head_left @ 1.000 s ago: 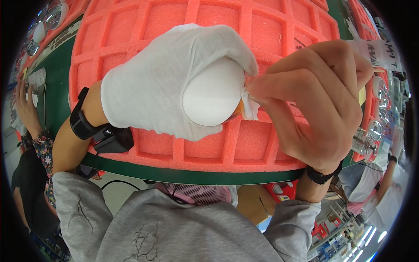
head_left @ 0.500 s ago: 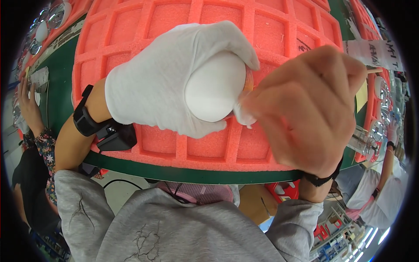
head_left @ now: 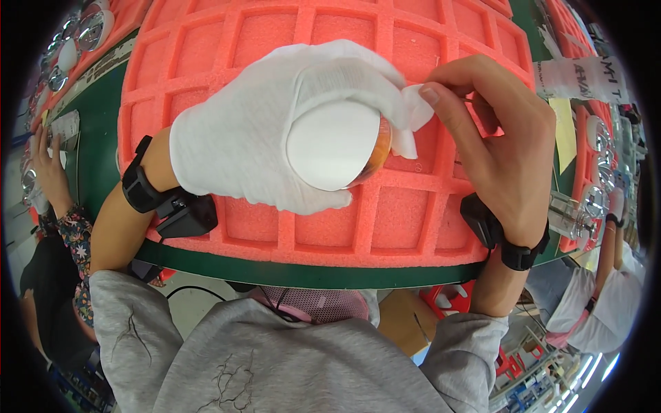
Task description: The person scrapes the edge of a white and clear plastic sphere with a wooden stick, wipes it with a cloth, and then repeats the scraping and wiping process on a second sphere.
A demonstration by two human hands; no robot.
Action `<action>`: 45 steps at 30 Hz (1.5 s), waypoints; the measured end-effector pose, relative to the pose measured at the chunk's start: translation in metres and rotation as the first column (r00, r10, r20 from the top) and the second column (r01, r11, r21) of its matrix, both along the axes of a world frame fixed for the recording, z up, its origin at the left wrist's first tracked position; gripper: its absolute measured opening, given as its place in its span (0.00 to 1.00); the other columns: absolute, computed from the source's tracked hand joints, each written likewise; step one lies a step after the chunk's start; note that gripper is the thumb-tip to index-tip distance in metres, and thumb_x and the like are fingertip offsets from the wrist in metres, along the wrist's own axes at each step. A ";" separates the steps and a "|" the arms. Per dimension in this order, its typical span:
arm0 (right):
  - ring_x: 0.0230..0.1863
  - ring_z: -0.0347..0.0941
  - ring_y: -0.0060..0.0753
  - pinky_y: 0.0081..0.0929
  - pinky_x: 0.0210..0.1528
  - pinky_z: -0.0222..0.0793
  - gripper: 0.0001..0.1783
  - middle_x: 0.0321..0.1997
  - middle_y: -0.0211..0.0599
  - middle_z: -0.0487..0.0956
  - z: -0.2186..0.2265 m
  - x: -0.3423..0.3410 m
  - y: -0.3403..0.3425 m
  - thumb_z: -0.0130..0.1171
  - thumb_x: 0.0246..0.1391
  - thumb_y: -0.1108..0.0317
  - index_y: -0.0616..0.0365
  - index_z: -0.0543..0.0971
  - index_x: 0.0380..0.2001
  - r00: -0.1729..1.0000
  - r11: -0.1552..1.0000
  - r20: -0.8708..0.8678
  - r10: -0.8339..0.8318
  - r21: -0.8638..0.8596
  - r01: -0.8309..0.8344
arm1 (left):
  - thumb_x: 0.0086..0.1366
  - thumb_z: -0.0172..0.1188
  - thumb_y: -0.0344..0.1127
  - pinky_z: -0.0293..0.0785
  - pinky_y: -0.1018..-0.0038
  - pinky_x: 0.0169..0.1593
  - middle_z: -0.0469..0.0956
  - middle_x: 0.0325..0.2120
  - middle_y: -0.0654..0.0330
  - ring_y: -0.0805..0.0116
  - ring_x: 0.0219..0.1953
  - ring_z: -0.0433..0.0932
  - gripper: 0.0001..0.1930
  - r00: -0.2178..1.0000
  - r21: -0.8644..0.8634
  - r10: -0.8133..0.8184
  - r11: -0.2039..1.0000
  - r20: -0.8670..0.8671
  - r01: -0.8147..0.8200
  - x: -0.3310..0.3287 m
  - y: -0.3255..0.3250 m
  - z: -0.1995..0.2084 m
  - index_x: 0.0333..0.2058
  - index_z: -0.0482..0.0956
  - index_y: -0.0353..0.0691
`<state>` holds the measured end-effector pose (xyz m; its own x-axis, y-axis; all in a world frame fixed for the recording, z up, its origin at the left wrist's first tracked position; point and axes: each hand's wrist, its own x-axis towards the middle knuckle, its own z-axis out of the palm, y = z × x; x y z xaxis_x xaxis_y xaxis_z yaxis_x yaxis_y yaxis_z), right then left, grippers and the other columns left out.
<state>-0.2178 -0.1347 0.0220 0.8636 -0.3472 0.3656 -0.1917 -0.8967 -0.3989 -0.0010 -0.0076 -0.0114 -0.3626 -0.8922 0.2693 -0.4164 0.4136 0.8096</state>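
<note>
My left hand [head_left: 237,127], in a white glove, is wrapped round a smooth white dome-shaped part [head_left: 332,148]. Its right side shows a shiny face [head_left: 375,155] that mirrors the orange-red below. My bare right hand [head_left: 506,141] pinches a thin white cloth or tissue [head_left: 416,113] between thumb and forefinger. The cloth hangs by the upper right rim of the part, beside my gloved fingertips; whether it touches the shiny face I cannot tell. Both hands are above an orange-red foam tray [head_left: 323,258] divided into square pockets.
The tray lies on a green table [head_left: 330,277]. Plastic wrap [head_left: 585,78] and a yellow paper [head_left: 564,134] are at the right. Shiny round parts [head_left: 595,199] sit in foam at both sides. A co-worker's hand [head_left: 49,165] is at the far left; another person [head_left: 599,296] is at the right.
My right hand has moved up and its fingers now show sharply. The cloth has gone from the part's lower right rim to its upper right. More of the shiny face shows.
</note>
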 end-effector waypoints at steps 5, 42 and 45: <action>0.28 0.72 0.18 0.17 0.29 0.64 0.05 0.31 0.31 0.80 -0.001 0.002 0.004 0.63 0.58 0.75 0.61 0.81 0.38 0.998 0.955 0.057 0.002 0.296 -0.019 | 0.41 0.74 0.30 0.72 0.60 0.59 0.78 0.48 0.55 0.55 0.51 0.80 0.42 0.998 0.001 -0.047 0.999 -0.035 0.047 -0.002 -0.001 -0.004 0.59 0.71 0.40; 0.39 0.73 0.27 0.22 0.40 0.66 0.22 0.42 0.34 0.78 -0.013 -0.031 -0.052 0.50 0.70 0.52 0.59 0.73 0.54 0.693 -0.231 0.680 -0.240 0.653 -0.721 | 0.41 0.80 0.39 0.71 0.61 0.56 0.74 0.50 0.53 0.52 0.53 0.74 0.42 0.998 0.076 0.056 0.996 -0.008 -0.055 -0.010 0.016 0.003 0.56 0.71 0.41; 0.29 0.65 0.17 0.17 0.30 0.56 0.18 0.34 0.26 0.76 0.009 -0.067 -0.023 0.52 0.70 0.55 0.58 0.75 0.51 0.719 0.004 0.633 -0.288 0.751 -0.660 | 0.41 0.80 0.39 0.72 0.61 0.54 0.75 0.49 0.53 0.52 0.51 0.75 0.41 0.998 0.170 0.057 0.984 -0.042 -0.049 -0.009 0.015 0.012 0.56 0.72 0.42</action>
<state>-0.2850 -0.1574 0.0312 0.7699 -0.6000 0.2174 0.5413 0.4336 -0.7204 -0.0095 0.0077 0.0004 -0.3046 -0.9437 0.1290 -0.3944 0.2482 0.8848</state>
